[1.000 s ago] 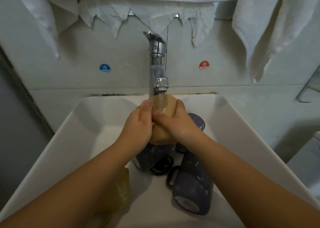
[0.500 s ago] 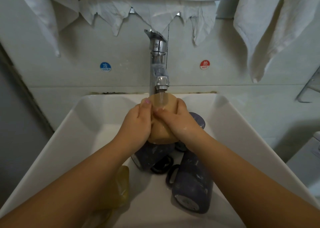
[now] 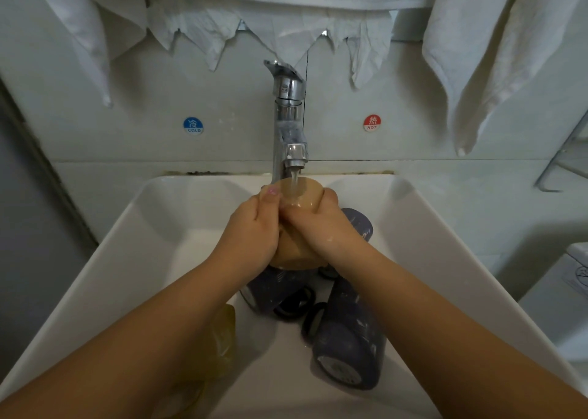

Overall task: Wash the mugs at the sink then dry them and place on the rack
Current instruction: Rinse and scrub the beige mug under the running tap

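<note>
Lower left of the frame, under the left forearm: a yellowish translucent mug [image 3: 222, 336] lying on the sink [image 3: 105, 259] floor, mostly hidden; lower centre right, a dark blue mug [image 3: 348, 339] on its side, base toward the camera, black handle to its left; just beyond it, a second dark mug [image 3: 273, 291] tipped over, and a third [image 3: 359, 224] showing behind the right wrist; all unwashed by the look of it, so early in the task.

Centre of the frame: left hand [image 3: 251, 237] and right hand [image 3: 321, 227] both clasped round a tan mug [image 3: 296, 247], held up over the basin beneath the tap [image 3: 291, 126], the water stream [image 3: 294, 181] landing on its upper end; suds visible on the right wrist.

For a good rinse: turn the mug slowly under the stream so every side gets water; tilt to flush the inside and pour out; rub rim and handle with the thumbs; keep a firm two-handed hold, since wet soapy glaze likely slips, and the mugs below could chip.

Upper frame: white towels [image 3: 477, 53] hanging on the wall, handy for drying; far right edge, a wire rack [image 3: 563, 167], only partly in view.
</note>
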